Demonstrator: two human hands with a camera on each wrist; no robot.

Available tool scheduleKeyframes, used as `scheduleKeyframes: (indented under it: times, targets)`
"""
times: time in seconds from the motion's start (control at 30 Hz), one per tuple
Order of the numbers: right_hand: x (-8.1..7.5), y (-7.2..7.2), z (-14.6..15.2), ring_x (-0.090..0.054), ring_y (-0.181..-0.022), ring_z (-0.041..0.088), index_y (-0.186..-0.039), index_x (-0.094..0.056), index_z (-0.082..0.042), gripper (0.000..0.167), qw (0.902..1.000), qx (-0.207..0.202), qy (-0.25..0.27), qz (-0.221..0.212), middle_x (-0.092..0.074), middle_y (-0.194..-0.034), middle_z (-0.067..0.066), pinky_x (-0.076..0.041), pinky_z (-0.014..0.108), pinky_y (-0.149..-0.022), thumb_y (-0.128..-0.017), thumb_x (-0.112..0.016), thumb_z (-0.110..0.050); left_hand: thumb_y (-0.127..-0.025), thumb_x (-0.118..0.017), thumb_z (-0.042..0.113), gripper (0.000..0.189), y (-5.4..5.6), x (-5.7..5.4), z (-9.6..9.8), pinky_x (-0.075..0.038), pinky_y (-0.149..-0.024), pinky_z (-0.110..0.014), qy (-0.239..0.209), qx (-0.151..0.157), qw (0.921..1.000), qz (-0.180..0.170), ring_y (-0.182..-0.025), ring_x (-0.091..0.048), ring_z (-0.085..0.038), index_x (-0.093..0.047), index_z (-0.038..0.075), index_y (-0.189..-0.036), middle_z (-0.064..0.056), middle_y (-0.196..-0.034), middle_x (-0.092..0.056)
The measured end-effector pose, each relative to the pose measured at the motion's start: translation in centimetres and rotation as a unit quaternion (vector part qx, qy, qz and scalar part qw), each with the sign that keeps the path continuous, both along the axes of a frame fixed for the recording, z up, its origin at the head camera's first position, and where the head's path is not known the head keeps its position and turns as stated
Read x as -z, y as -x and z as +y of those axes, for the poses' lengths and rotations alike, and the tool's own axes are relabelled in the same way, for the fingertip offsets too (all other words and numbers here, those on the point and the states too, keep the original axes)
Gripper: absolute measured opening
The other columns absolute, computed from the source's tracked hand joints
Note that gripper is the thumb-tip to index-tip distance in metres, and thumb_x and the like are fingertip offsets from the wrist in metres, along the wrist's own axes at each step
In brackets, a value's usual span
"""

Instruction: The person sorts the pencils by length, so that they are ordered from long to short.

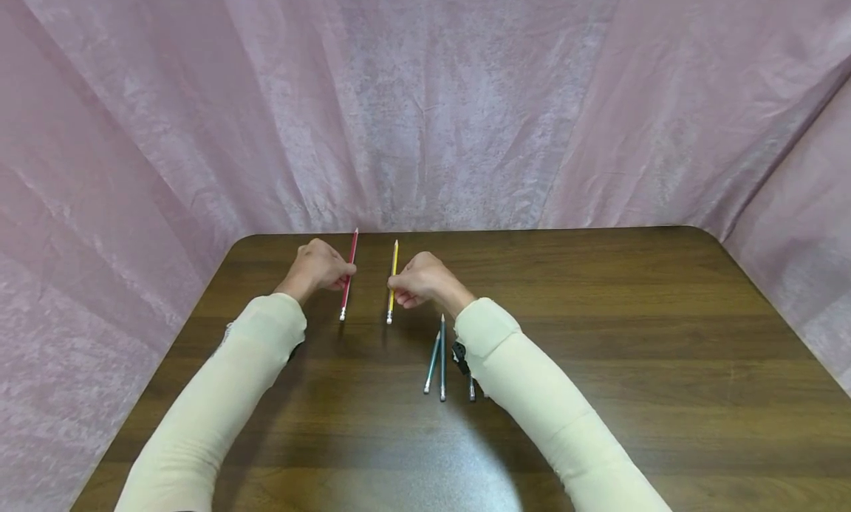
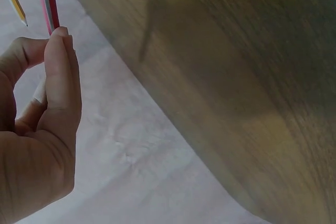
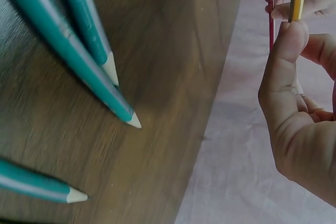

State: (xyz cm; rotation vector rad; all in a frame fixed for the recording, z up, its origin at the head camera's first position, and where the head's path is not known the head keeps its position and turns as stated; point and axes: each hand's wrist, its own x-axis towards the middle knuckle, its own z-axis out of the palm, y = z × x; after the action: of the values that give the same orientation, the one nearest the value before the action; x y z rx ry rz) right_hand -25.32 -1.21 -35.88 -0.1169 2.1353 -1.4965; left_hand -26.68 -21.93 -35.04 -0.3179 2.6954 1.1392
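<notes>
My left hand (image 1: pixel 323 266) pinches a red pencil (image 1: pixel 345 294) between thumb and fingertips, its point away from me and its eraser end nearer. In the left wrist view the metal band of the red pencil (image 2: pixel 48 1) rises above the fingertips. To the right, my right hand (image 1: pixel 422 279) pinches a yellow pencil (image 1: pixel 395 257) at about mid-length, roughly parallel to the red one. Both pencils are held over the far left part of the table, their shadows below them. The right wrist view shows the yellow pencil (image 3: pixel 297 3) close up, with the left hand behind it.
Two green pencils (image 1: pixel 442 364) lie close together on the wooden table (image 1: pixel 631 349), tips pointing away. Another green pencil (image 3: pixel 37 182) lies beside them, partly hidden under the right forearm in the head view. A pink curtain (image 1: pixel 465 113) hangs behind the table's far edge.
</notes>
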Motion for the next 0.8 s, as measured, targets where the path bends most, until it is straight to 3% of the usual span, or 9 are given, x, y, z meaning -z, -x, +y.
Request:
scheduleKeyframes:
  times: [0.07,0.53,0.8]
  targets:
    - [0.1,0.1,-0.3,-0.060,-0.049,0.009,-0.074,-0.065,0.000,0.016,1.0000,0.005,-0.003,0.001,-0.063,-0.059,0.006,-0.060,0.040,-0.077,-0.089,-0.063,-0.002,-0.088,-0.071,0.006,0.016,0.2,0.2,-0.1,-0.060,-0.076,-0.039,0.001,-0.001,1.0000,-0.004,-0.056,-0.068,-0.011,-0.072,-0.008,-0.095,-0.009,-0.068,-0.071]
    - [1.3,0.7,-2.1,-0.057,-0.045,0.009,-0.072,-0.057,-0.003,0.020,0.9991,0.043,-0.004,-0.001,-0.060,-0.055,0.006,-0.054,0.022,-0.048,-0.091,-0.064,0.000,-0.089,-0.071,0.006,0.017,0.7,1.2,-0.8,-0.060,-0.062,-0.028,0.013,-0.012,0.9998,-0.008,-0.054,-0.066,-0.010,-0.071,-0.009,-0.098,-0.007,-0.064,-0.070]
    - [2.1,0.7,-3.0,-0.057,-0.045,0.010,-0.072,-0.060,-0.001,0.019,0.9987,0.049,-0.009,-0.005,-0.060,-0.055,0.006,-0.056,0.024,-0.051,-0.091,-0.064,0.000,-0.089,-0.070,0.007,0.016,0.6,1.7,-1.0,-0.061,-0.070,-0.035,0.039,-0.014,0.9991,-0.009,-0.051,-0.065,-0.008,-0.071,-0.006,-0.097,-0.007,-0.063,-0.070]
